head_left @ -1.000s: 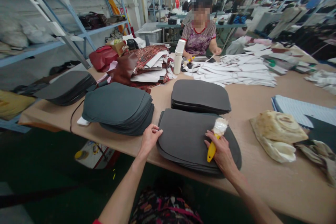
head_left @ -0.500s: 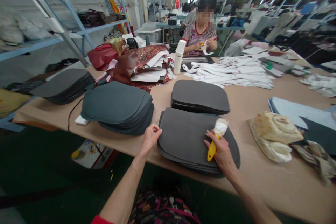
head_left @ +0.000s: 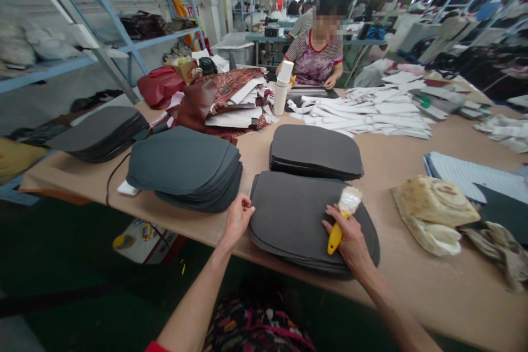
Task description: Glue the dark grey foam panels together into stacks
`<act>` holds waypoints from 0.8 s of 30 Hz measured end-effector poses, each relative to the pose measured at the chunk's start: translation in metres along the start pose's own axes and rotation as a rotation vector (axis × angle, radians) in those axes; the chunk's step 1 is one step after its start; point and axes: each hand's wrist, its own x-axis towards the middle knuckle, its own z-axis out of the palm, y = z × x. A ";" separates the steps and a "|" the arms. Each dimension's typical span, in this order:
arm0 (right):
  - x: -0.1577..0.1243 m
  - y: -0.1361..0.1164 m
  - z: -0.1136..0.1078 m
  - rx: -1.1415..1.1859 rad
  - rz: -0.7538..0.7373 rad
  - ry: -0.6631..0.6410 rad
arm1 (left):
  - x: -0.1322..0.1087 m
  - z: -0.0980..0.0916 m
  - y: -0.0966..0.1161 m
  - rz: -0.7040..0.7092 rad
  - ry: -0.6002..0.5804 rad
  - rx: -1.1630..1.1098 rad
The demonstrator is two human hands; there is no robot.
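Observation:
A stack of dark grey cut sheets (head_left: 292, 214) lies at the near edge of the wooden table (head_left: 396, 280). My left hand (head_left: 236, 219) pinches the left edge of the top sheet, fingers curled. My right hand (head_left: 350, 239) rests on the right part of the stack and grips a yellow-handled brush (head_left: 340, 221), whose white bristles point away from me and lie on the sheet.
More grey stacks sit behind (head_left: 315, 149), to the left (head_left: 183, 168) and at far left (head_left: 99, 132). A crumpled cloth (head_left: 433, 212) lies to the right. White pieces (head_left: 367, 110), a white tube (head_left: 282, 88) and a seated person (head_left: 317, 44) are across the table. Metal shelving (head_left: 103, 38) stands left.
My hands and the brush have hardly moved. The person across the table lowered both hands to the table surface.

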 end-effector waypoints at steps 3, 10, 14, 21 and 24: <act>0.000 0.000 0.002 -0.030 -0.024 0.024 | 0.003 0.000 -0.003 -0.044 0.015 -0.034; -0.003 0.007 -0.003 -0.126 -0.120 0.074 | -0.002 0.005 0.004 -0.037 0.023 -0.039; -0.003 0.010 -0.010 -0.188 -0.169 0.097 | -0.010 0.005 0.009 0.002 0.015 0.026; -0.003 0.010 -0.001 -0.148 -0.238 0.154 | -0.011 0.027 0.049 0.409 0.045 0.495; -0.004 0.013 0.002 -0.137 -0.275 0.149 | -0.003 0.060 0.065 0.558 -0.103 0.665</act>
